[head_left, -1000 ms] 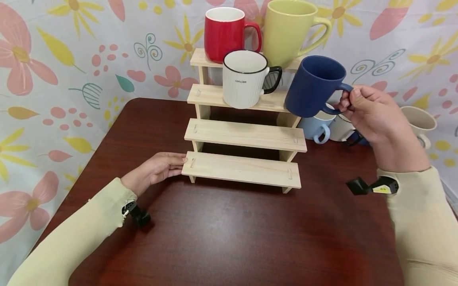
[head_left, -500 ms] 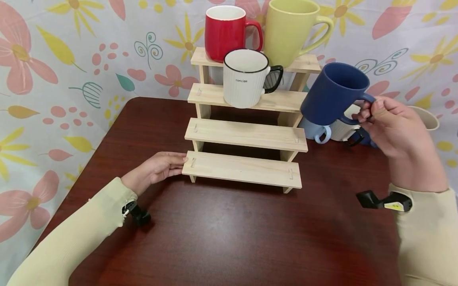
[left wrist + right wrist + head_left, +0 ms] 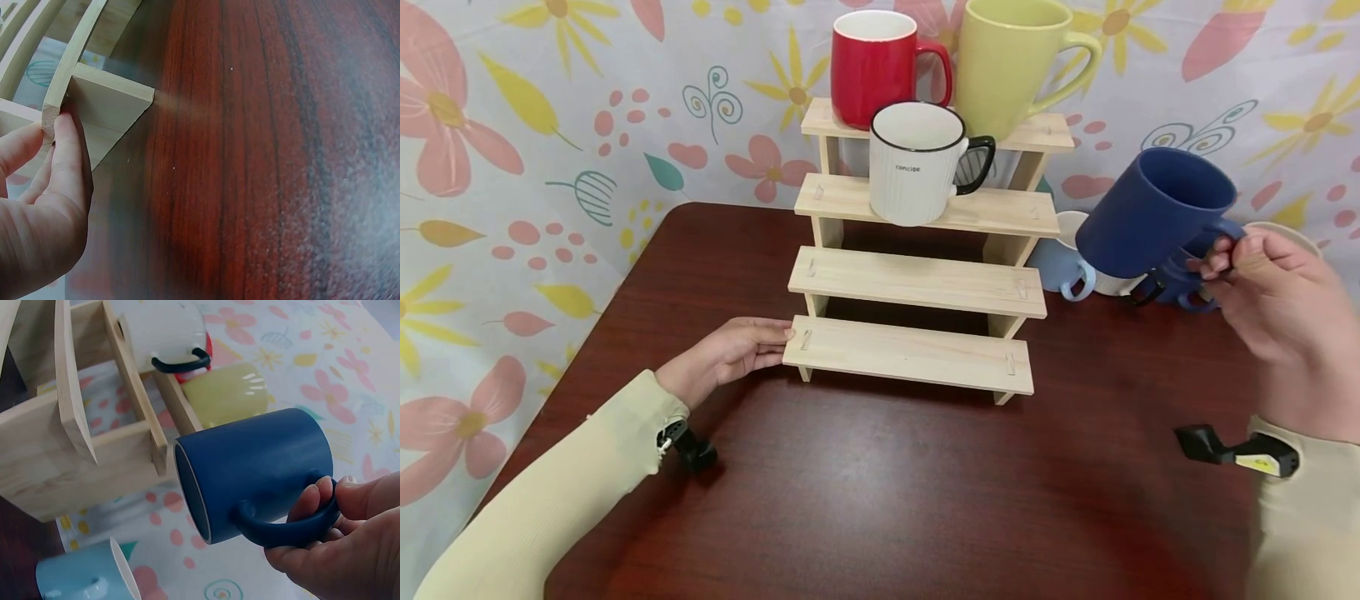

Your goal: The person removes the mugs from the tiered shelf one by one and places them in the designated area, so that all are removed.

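Note:
My right hand (image 3: pixel 1292 308) grips a dark blue mug (image 3: pixel 1153 212) by its handle, in the air to the right of a stepped wooden rack (image 3: pixel 910 354). In the right wrist view the blue mug (image 3: pixel 256 472) is tilted, with the fingers through its handle. My left hand (image 3: pixel 733 354) pinches the left end of the rack's lowest shelf; in the left wrist view the thumb and fingers take the board's end (image 3: pixel 53 115) between them. On the second shelf from the top stands a white mug (image 3: pixel 913 171) with a black handle.
A red mug (image 3: pixel 874 75) and a yellow-green mug (image 3: pixel 1011 71) stand on the top shelf. Behind the held mug, right of the rack, are a light blue mug (image 3: pixel 1056 265), a white one and another blue one (image 3: pixel 1180 283). A flowered cloth hangs behind the brown table (image 3: pixel 850 492).
My right hand has carried the dark blue mug rightward and slightly down, away from the rack's second shelf. The left hand stays on the lowest shelf.

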`<state>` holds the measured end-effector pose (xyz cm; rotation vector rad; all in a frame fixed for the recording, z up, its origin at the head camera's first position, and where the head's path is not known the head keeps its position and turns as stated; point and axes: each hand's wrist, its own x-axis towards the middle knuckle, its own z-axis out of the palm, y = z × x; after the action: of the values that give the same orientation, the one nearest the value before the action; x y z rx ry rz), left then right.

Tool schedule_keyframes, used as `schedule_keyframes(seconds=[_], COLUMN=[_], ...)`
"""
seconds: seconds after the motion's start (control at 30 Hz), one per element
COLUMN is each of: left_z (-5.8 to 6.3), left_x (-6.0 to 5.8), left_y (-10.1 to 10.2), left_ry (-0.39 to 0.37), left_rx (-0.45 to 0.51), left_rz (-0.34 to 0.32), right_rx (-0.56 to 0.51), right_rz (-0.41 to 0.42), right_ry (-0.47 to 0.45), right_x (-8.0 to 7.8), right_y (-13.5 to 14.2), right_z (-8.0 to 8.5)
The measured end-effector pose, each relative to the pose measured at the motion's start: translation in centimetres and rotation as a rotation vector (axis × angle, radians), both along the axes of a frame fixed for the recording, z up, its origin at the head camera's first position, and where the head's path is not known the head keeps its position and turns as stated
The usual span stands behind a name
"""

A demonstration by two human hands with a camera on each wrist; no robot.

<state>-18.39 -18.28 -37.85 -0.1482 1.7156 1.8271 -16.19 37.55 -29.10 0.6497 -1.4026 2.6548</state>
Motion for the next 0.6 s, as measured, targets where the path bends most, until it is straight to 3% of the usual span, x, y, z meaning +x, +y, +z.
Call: schedule_keyframes(seconds=[0.2,0.4,0.6], left_z=[-0.1,-0.1,0.0], left_x=[-0.1,-0.1,0.0], left_y=[0.1,0.1,0.1], left_ry=[-0.002,-0.005,-0.006], left_rx=[0.002,0.0,-0.003], left_rz=[-0.001,0.004,0.001], right_rx=[-0.184,-0.288,-0.334], right_rz=[0.055,0.07,0.042], right_ry=[0.023,0.097,0.041], right_x=[0.9,1.7,1.8], right_y=[1.4,2.7,6.5], right_z=[-0.5,-1.2,-3.4])
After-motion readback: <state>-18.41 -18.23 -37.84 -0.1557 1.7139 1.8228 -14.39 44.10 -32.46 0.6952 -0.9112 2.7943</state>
